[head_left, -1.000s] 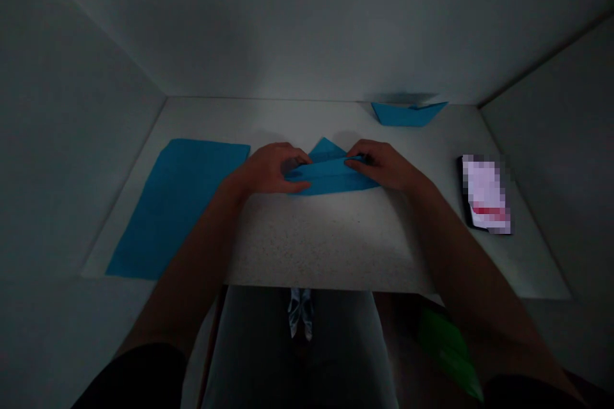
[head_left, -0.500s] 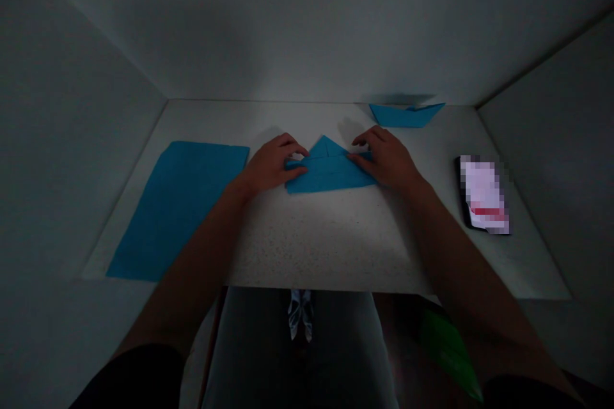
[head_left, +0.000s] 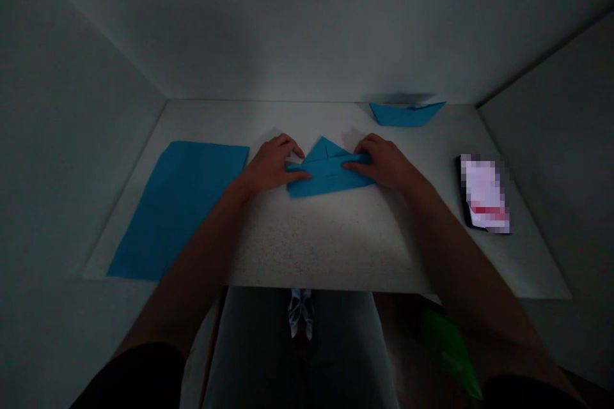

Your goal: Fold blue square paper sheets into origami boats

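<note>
Both hands are on the same piece here, so from the head view neither one's really nearer. The folded blue paper [head_left: 330, 176] sits right between them on the white table [head_left: 311, 243], long axis running left to right, with the right end angled slightly farther from the person. Its triangular peak points away, toward the back wall [head_left: 307, 32].

Right hand [head_left: 385, 163] has that end pinched, thumb on the near face and fingers tucked round the far edge. Left hand [head_left: 273, 165] is at the opposite end, thumb lying on the paper and fingers curled by the far edge; can't tell if it's properly gripping or just steadying, too dark tbh. So the paper spans the gap, thumbs pointing inward at each other.

Other stuff: flat blue sheet [head_left: 182, 204] beside the left forearm, paper boat [head_left: 407, 116] beyond the right hand near the wall, phone [head_left: 484, 195] off to the right.
</note>
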A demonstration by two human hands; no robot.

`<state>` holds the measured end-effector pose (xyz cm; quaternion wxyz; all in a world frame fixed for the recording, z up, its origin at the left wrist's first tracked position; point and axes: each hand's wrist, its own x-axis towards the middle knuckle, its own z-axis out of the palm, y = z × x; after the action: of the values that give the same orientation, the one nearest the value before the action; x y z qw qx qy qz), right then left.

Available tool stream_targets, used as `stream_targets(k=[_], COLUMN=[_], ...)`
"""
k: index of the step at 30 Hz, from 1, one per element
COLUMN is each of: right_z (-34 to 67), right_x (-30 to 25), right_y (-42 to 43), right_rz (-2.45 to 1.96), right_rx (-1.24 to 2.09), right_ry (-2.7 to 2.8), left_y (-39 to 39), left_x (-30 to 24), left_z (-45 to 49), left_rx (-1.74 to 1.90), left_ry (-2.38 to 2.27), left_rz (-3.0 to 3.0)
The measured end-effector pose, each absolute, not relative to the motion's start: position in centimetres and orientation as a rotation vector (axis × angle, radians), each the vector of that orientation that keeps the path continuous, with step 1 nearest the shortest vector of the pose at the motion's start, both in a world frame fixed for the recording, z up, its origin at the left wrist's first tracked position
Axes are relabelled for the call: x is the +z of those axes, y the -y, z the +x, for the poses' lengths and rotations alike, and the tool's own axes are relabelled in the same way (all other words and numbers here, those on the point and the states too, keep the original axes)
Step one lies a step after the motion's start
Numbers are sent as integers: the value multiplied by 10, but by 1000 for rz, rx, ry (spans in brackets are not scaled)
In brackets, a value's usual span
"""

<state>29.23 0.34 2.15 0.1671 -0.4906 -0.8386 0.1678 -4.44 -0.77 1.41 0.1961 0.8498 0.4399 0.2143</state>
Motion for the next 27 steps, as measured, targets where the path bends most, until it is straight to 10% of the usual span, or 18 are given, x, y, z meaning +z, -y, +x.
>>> stream_targets(k=[27], right_z=[294], right_x=[22], right_y=[-10], right_rz=[-1281], right_rx=[973], right_ry=[1526], left_y=[13], left_x=[19], left_z=[-43], left_rx=[959], left_ry=[-1026], left_rz=[2139])
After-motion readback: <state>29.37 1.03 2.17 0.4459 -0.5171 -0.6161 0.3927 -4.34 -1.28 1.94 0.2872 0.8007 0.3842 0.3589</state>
